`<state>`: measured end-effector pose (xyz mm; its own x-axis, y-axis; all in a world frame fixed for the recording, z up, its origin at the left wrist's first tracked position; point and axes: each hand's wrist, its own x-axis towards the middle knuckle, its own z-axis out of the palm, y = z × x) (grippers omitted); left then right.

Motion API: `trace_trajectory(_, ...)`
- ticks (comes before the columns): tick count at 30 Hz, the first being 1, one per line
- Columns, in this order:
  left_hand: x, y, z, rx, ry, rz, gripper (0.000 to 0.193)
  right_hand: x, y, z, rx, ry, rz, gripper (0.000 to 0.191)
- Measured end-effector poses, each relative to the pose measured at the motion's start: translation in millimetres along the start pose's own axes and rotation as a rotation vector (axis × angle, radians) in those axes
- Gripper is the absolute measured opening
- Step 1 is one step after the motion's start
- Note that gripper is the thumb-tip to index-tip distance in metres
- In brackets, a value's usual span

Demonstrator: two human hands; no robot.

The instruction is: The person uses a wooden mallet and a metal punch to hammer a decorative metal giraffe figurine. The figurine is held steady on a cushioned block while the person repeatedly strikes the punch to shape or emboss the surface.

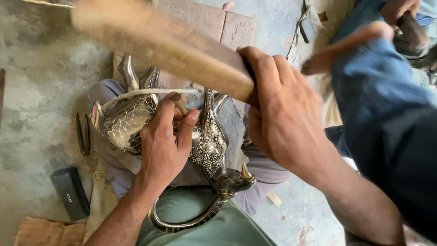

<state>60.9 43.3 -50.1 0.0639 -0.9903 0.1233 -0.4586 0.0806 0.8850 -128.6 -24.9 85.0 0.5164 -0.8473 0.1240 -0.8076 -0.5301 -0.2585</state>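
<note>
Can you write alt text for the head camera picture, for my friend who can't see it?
A person's right hand grips a blurred wooden mallet above a shiny engraved metal animal figure on their lap, while the left hand holds a small punch against it. Another person in blue sits nearby.

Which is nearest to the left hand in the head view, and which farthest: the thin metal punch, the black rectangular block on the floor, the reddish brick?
1. Thin metal punch: inside the left hand grip.
2. Black rectangular block: lower left, on the floor.
3. Reddish brick: top centre, behind the wooden mallet.
</note>
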Motion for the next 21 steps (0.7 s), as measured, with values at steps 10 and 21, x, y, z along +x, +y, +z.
trace_trajectory(10, 0.7, -4.2, -1.5, -0.041, -0.011, 0.012, 0.025, -6.7, 9.6, 5.1, -0.305, -0.195, 0.029, 0.045)
trace_trajectory(21, 3.2, 0.3, -0.7, -0.011, -0.040, 0.052, 0.024, -18.7, 20.0, 9.9, -0.348, -0.255, 0.065, 0.036)
